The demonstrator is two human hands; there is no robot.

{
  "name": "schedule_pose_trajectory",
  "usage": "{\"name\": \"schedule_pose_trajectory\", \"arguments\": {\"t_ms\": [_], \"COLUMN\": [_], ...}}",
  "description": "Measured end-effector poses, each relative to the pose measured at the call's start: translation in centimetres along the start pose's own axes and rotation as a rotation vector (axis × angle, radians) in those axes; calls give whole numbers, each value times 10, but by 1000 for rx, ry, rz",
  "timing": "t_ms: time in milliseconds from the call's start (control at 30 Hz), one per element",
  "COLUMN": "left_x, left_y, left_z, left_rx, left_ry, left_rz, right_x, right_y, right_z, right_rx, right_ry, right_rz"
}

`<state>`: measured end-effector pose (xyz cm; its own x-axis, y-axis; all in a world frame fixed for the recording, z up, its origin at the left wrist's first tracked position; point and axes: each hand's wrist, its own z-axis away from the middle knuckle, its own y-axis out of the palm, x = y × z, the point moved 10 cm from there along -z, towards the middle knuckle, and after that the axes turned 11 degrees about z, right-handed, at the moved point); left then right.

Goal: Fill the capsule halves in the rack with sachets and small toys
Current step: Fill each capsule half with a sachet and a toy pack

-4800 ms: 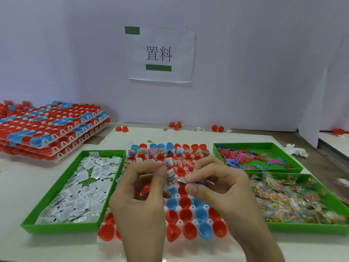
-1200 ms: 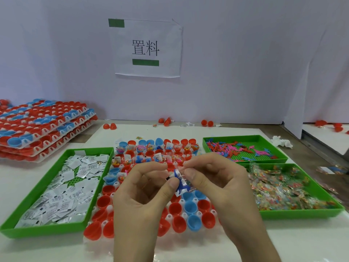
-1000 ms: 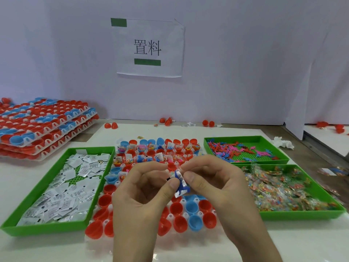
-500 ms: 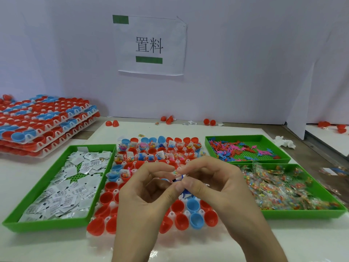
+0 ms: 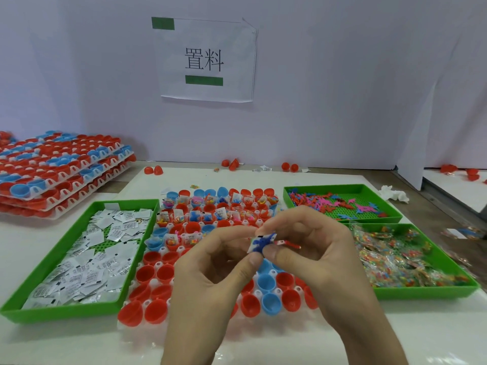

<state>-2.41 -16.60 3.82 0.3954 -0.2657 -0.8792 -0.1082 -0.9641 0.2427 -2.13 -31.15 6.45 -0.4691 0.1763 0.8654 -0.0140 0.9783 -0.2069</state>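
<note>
My left hand (image 5: 210, 275) and my right hand (image 5: 316, 254) meet above the middle of the capsule rack (image 5: 158, 264). Together they pinch a small bundle: a white sachet with a blue toy (image 5: 261, 243) pressed against it and a red piece sticking out to the right. The rack holds red and blue capsule halves. Its far rows carry sachets and toys, while the near rows stand empty. My hands hide part of the rack's middle.
A green tray of white sachets (image 5: 79, 259) lies left of the rack. Right of it sit a green tray of small toys (image 5: 340, 204) and a green tray of clear candy packets (image 5: 408, 259). Stacked racks (image 5: 52, 169) stand far left. Loose red halves (image 5: 152, 170) lie by the wall.
The sachet that my left hand held upright is now folded together with the blue toy between both hands' fingertips. My hands stay over the rack's middle.
</note>
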Motion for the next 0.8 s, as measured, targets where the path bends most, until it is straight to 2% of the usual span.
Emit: {"name": "schedule_pose_trajectory", "arguments": {"t_ms": [133, 233, 333, 433, 500, 600, 800], "left_x": [-4, -6, -2, -4, -7, -8, -11], "left_y": [-5, -4, -3, -21, -34, -43, -48], "left_z": [1, 1, 1, 1, 0, 0, 2], "left_rx": [-58, -57, -36, -132, -196, -242, -282], "left_ry": [35, 40, 35, 43, 58, 58, 77], "left_rz": [-79, -119, -165, -177, -146, -136, -133], "right_x": [4, 1, -5, -17, -28, -45, -69], "right_y": [6, 6, -11, -44, -58, -59, -37], "right_z": [0, -2, -2, -1, 0, -2, -7], "right_rx": [47, 12, -123, -310, -354, -325, -200], "right_ry": [-4, -7, -18, 6, 47, 105, 157], "right_rz": [24, 124, 196, 361, 513, 621, 668]}}
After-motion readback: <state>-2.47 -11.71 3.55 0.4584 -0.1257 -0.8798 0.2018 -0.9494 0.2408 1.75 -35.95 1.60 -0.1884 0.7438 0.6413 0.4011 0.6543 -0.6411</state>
